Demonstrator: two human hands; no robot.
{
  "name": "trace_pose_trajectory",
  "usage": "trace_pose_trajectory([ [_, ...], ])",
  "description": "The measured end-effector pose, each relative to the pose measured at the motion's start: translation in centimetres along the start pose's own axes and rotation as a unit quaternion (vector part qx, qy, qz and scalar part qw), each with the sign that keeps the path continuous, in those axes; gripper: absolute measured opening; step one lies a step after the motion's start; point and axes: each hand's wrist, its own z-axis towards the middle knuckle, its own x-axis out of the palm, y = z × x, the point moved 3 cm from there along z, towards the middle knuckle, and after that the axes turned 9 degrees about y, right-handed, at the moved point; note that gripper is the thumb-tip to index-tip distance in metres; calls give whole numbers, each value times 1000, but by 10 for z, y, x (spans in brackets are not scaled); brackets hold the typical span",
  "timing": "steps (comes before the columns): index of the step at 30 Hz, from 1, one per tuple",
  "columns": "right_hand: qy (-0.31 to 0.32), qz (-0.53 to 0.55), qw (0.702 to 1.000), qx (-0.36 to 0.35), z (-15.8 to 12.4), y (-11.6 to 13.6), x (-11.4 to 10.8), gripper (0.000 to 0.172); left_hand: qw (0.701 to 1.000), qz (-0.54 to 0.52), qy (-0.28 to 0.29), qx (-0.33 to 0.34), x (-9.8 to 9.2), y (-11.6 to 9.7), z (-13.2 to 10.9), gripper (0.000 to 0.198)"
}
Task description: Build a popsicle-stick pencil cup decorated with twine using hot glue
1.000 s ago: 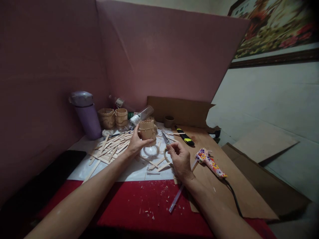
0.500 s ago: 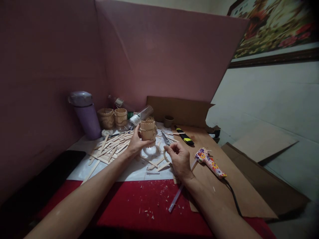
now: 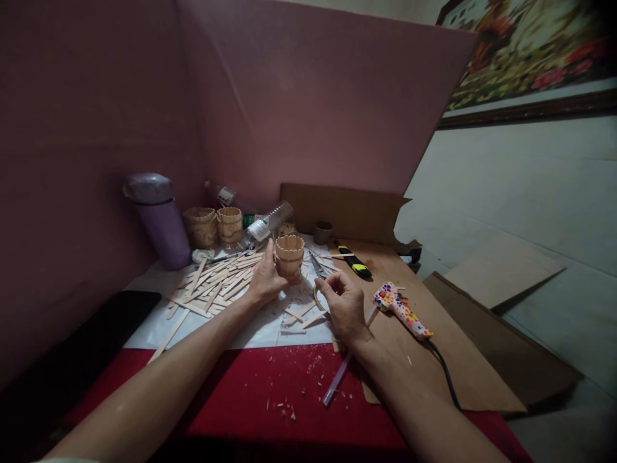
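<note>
My left hand (image 3: 267, 280) grips a small wooden cup (image 3: 289, 260) with a scalloped rim, fingers and thumb around its left side. The cup is tilted a little so that its mouth shows. To its right, my right hand (image 3: 344, 305) is closed, thumb and fingertips pinched together; what they hold, if anything, I cannot make out. A pair of scissors (image 3: 317, 265) shows just beyond those fingertips, one handle loop partly behind the hand. Many flat wooden craft sticks (image 3: 226, 283) lie in a pile on white paper (image 3: 139, 331) left of the cup.
Two similar cups (image 3: 230, 226), a purple bottle (image 3: 166, 231) and a clear plastic bottle (image 3: 272, 222) stand or lie behind. On the cardboard at right are a utility knife (image 3: 354, 260) and a flowered glue gun (image 3: 402, 312). A glue stick (image 3: 336, 384) crosses the red cloth (image 3: 231, 399).
The cup has tipped toward me in my left hand, showing more of its inside. My right hand keeps its pinch. The whole view has shifted slightly.
</note>
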Motion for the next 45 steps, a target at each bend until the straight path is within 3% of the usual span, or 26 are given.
trace_pose_trajectory([
  [7, 18, 15, 1000, 6, 1, -2, 1, 30, 980, -153, -101, -76, -21, -1, 5, 90],
  [11, 10, 10, 1000, 0, 1, -3, 0, 38, 971, -168, -132, -107, -27, 1, 6, 76],
  [15, -11, 11, 1000, -6, 4, -5, -2, 51, 974, -158, -135, -90, -28, 1, 7, 72],
  [25, -35, 8, 999, -27, 7, -2, -1, 34, 991, -108, -74, -33, -23, -6, 9, 76],
  [33, -7, 13, 1000, 5, 7, -1, -1, 51, 989, -141, -38, -35, -24, -8, 11, 76],
  [45, -28, -8, 998, -51, 13, -6, -3, 47, 987, -158, 36, 9, -21, -48, 30, 87],
])
